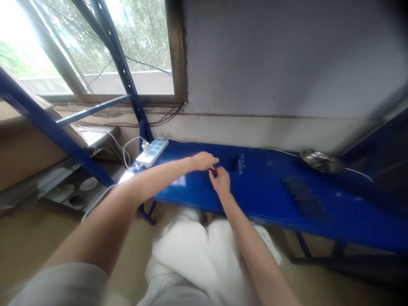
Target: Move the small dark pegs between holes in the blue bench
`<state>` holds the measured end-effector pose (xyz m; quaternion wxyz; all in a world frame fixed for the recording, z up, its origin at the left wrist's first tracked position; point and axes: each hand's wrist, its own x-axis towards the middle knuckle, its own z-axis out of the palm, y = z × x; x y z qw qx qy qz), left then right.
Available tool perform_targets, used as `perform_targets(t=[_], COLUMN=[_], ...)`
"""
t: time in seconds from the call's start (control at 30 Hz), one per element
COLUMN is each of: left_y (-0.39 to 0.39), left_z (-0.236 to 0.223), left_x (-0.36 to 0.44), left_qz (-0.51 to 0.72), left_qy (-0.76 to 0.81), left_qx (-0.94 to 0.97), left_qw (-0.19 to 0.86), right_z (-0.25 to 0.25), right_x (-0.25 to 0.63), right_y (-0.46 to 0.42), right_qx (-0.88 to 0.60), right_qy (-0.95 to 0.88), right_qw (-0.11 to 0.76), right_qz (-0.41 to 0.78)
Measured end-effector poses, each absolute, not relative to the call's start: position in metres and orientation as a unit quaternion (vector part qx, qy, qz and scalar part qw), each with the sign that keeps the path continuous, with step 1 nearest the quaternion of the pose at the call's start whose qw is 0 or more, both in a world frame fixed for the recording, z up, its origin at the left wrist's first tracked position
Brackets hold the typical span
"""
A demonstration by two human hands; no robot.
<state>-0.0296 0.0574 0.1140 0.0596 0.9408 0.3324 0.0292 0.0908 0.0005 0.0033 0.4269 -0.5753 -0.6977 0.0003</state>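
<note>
My left hand reaches in from the left above the blue table, its fingers bent and closed toward my right hand. Just below and to its right, my right hand has thumb and fingers curled in a pinch. A small dark spot shows between the two hands, too small and blurred to name. To the right of the hands, a short black object lies on the table. Beside it are several small clear round pieces in short rows.
The long blue table runs along the wall. A white power strip with a plugged-in cable sits at its left end. A shiny metal dish is at the right rear, near a white cable. A blue rack post rises at left.
</note>
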Motion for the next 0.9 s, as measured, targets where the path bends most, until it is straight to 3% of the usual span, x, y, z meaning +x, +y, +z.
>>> perform_targets(t=[0.33, 0.53, 0.9], left_y=[0.101, 0.111, 0.111], left_z=[0.127, 0.106, 0.096], left_x=[-0.060, -0.079, -0.091], left_qz=[0.085, 0.128, 0.027], left_qy=[0.368, 0.392, 0.450], left_qx=[0.925, 0.911, 0.889], left_qw=[-0.038, -0.008, -0.077], right_z=[0.009, 0.008, 0.008], right_x=[0.090, 0.091, 0.091], right_y=[-0.005, -0.002, -0.002], right_qx=[-0.551, -0.550, -0.550], right_qy=[-0.697, -0.707, -0.702], right_qw=[0.458, 0.443, 0.450], right_qz=[0.039, 0.034, 0.048])
